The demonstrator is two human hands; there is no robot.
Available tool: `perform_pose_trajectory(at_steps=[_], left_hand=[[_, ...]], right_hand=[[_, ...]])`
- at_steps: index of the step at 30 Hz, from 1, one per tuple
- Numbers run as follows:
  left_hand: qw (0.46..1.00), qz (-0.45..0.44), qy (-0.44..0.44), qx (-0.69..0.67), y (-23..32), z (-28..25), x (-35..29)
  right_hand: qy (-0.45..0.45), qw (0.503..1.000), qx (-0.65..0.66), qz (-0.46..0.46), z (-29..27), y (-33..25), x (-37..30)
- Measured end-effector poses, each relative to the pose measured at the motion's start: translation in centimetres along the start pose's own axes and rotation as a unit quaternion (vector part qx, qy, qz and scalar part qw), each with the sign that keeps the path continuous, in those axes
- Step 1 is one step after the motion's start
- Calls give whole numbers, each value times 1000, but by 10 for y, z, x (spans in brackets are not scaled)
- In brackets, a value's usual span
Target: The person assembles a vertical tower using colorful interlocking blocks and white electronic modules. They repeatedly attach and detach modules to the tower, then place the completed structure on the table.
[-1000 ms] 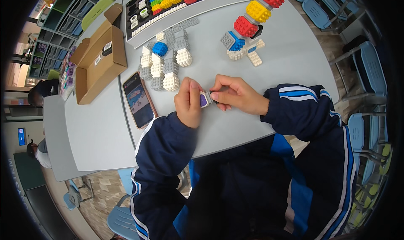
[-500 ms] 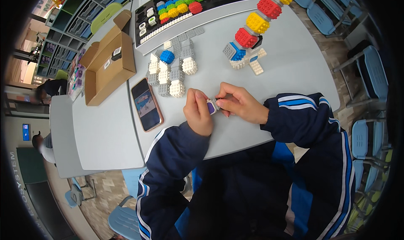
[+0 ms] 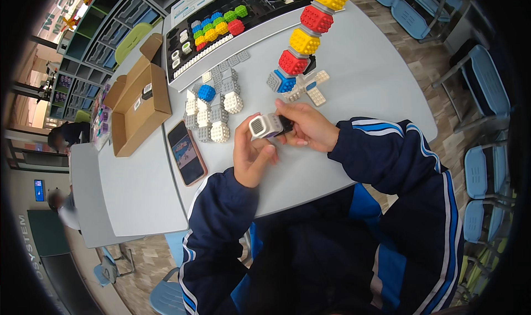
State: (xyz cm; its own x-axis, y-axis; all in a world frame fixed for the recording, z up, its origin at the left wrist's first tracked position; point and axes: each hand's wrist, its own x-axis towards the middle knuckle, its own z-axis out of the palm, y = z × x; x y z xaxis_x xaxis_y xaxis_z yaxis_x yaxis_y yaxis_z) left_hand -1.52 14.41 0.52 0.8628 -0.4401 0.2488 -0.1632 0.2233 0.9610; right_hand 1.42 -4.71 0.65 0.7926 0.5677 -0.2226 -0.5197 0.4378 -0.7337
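Observation:
Above the table's near edge, a small white module (image 3: 265, 125) with a grey ridged face is between my hands. A black part (image 3: 285, 125) sits at its right end. My right hand (image 3: 308, 126) pinches it at that black end. My left hand (image 3: 250, 152) has bent fingers around the module's left side and underside, its thumb lifted off below. Just beyond stands a tall stack of red and yellow studded blocks (image 3: 304, 41), with a blue block (image 3: 286, 84) and white pieces (image 3: 315, 94) at its base. Left of it lies a cluster of white and grey studded blocks (image 3: 219, 114) with one blue ball-like block (image 3: 206, 93).
A phone (image 3: 186, 153) with a lit screen lies left of my hands. Beyond it is an open cardboard box (image 3: 141, 113). A kit tray (image 3: 207, 52) of coloured blocks spans the table's far side. Blue chairs (image 3: 480, 166) stand to the right; people are at the far left.
The module has turned so its grey ridged face and black end show. My left thumb has come away from it. The view has shifted, moving the table things leftward in the picture.

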Motion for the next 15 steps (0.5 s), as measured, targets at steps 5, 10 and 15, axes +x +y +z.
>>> perform_pose_trajectory(at_steps=[5,10,15], left_hand=[[986,49,148,61,1,4,8],[973,83,206,65,23,-11,49],[963,112,119,214,39,-14,80]], right_hand=[[1,996,-90,4,11,-10,-9],[240,752,-350,-505,-12,-29,-22],[335,670,-273,-604,-31,-75,-8]])
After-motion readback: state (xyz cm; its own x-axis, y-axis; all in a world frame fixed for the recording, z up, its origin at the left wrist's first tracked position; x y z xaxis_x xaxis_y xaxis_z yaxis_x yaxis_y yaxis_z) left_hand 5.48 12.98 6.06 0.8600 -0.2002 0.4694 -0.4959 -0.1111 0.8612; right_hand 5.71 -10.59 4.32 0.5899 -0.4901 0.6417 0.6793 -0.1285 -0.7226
